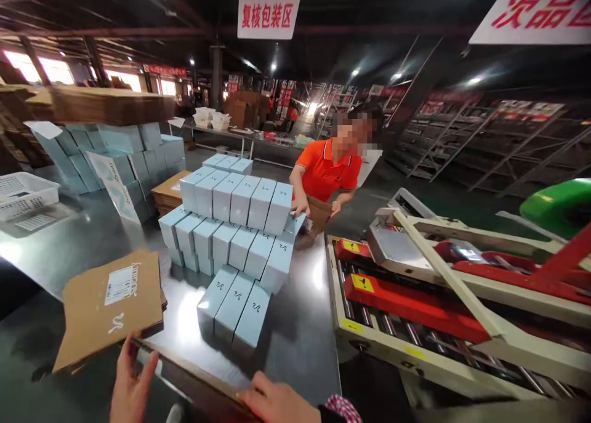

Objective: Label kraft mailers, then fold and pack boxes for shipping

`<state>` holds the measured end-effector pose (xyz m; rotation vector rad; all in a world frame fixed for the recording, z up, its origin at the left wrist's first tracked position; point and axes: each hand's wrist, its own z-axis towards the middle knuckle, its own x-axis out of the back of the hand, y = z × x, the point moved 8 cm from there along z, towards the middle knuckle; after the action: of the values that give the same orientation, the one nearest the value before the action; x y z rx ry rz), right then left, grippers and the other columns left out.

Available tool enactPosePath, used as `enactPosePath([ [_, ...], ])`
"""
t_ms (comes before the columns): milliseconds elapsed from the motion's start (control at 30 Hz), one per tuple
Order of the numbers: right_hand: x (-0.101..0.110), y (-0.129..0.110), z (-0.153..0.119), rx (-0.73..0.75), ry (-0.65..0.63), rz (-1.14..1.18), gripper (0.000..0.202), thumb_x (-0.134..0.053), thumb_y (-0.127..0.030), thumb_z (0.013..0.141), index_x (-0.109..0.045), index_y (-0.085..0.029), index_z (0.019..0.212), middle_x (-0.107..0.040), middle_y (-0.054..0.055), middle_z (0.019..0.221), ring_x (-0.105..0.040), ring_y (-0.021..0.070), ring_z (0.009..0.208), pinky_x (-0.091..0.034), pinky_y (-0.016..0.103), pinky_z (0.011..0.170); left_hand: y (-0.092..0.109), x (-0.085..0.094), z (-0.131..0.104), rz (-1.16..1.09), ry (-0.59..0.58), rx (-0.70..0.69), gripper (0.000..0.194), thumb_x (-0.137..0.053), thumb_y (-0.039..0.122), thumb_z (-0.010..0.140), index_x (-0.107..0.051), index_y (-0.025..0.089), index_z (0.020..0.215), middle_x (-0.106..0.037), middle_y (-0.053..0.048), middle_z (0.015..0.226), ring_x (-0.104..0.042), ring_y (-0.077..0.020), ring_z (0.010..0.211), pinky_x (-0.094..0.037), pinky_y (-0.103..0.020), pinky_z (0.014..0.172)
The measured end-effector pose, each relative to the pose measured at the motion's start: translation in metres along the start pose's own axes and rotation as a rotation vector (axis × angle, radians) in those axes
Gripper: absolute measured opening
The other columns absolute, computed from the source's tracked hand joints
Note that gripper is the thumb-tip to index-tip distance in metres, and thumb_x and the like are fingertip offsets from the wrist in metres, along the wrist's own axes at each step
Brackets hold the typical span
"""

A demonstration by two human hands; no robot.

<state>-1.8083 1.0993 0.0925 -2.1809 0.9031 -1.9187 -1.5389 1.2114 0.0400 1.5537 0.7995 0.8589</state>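
Both hands (203,398) cut off gripping cardboard (194,377).

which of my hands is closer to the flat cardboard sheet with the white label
Left. Your left hand sits just below the flat cardboard sheet, near its lower edge. Your right hand is farther off to the right.

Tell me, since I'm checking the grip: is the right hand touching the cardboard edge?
Touching. In the head view the right hand lies on the brown cardboard edge, fingers pressed on it with no gap.
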Motion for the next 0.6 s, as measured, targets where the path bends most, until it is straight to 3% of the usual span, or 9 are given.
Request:
enactPosePath([
  [133,-0.008,0.021,0.001,-0.076,0.091,0.585,0.044,-0.055,-0.042,0.080,-0.061,-0.023,0.120,-0.059,0.009,0.113,-0.056,0.0250,0.103,-0.043,0.037,0.091,0.009,-0.024,-0.007,-0.063,-0.030,0.000,0.075,-0.062,0.053,0.076,-0.033,0.027,0.140,-0.035,-0.007,0.148,-0.030,-0.0297,0.138,-0.021,-0.049,0.115],
  [233,-0.009,0.027,0.005,-0.206,0.148,1.134,0.052,-0.062,-0.043,0.072,-0.063,-0.019,0.118,-0.062,0.009,0.115,-0.055,0.0260,0.108,-0.039,0.041,0.098,0.021,-0.022,-0.009,-0.127,-0.080,-0.021,0.072,-0.064,0.048,0.076,-0.035,0.027,0.138,-0.035,-0.007,0.149,-0.029,-0.0281,0.139,-0.022,-0.047,0.115],
  [300,-0.007,0.032,0.001,-0.319,0.250,1.327,0.050,-0.069,-0.043,0.064,-0.069,-0.019,0.108,-0.065,0.008,0.111,-0.056,0.0266,0.105,-0.038,0.042,0.098,0.029,-0.017,-0.016,-0.104,-0.116,-0.028,0.072,-0.067,0.047,0.074,-0.038,0.026,0.136,-0.038,-0.008,0.146,-0.032,-0.0290,0.137,-0.025,-0.047,0.114],
  [467,-0.007,0.033,-0.012,-0.407,0.445,1.489,0.048,-0.072,-0.048,0.066,-0.070,-0.021,0.105,-0.068,0.006,0.106,-0.060,0.0239,0.096,-0.043,0.040,0.090,0.032,-0.026,-0.061,0.066,-0.433,0.019,0.075,-0.065,0.047,0.075,-0.032,0.028,0.140,-0.037,-0.007,0.148,-0.039,-0.0287,0.132,-0.039,-0.043,0.106],
  [600,0.001,0.045,0.004,-0.422,0.561,1.314,0.039,-0.072,-0.047,0.065,-0.073,-0.018,0.091,-0.070,0.005,0.088,-0.060,0.0207,0.081,-0.046,0.036,0.080,0.041,-0.037,-0.080,0.332,-0.555,-0.153,0.046,-0.058,0.050,0.079,-0.057,0.022,0.116,-0.059,-0.009,0.121,-0.057,-0.0262,0.111,-0.050,-0.038,0.093],
])
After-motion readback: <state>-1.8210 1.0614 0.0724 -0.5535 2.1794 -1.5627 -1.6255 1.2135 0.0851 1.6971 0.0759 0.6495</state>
